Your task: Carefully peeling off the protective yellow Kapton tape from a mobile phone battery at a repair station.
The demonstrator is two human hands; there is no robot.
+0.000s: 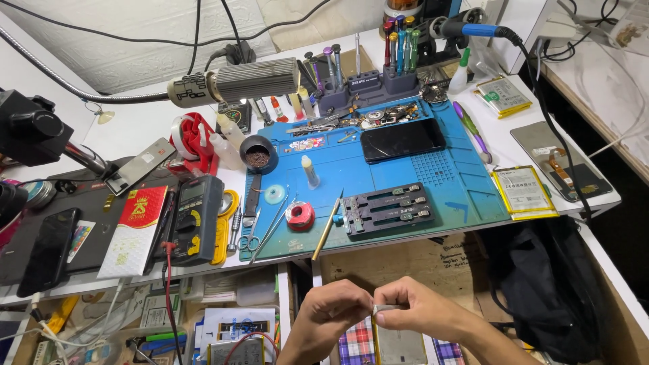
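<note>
While both hands worked below the near edge of the bench, the job looked only partly done; a phone body lay face-down in the person's lap beneath the hands, its back seemingly open, though the detail was too small to be sure; a small pale strip was pinched between the fingertips above it, not yet set down anywhere. Beyond the hands, on the blue work mat, a dark phone lay untouched and the black clamp fixture stood empty, so I judged that much was left.

As to pose, the left hand and right hand were drawn close together, knuckles up, fingers curled inward; each thumb and forefinger closed on an end of the strip; both wrists angled in from below, forearms rising from the lower frame edge.
</note>
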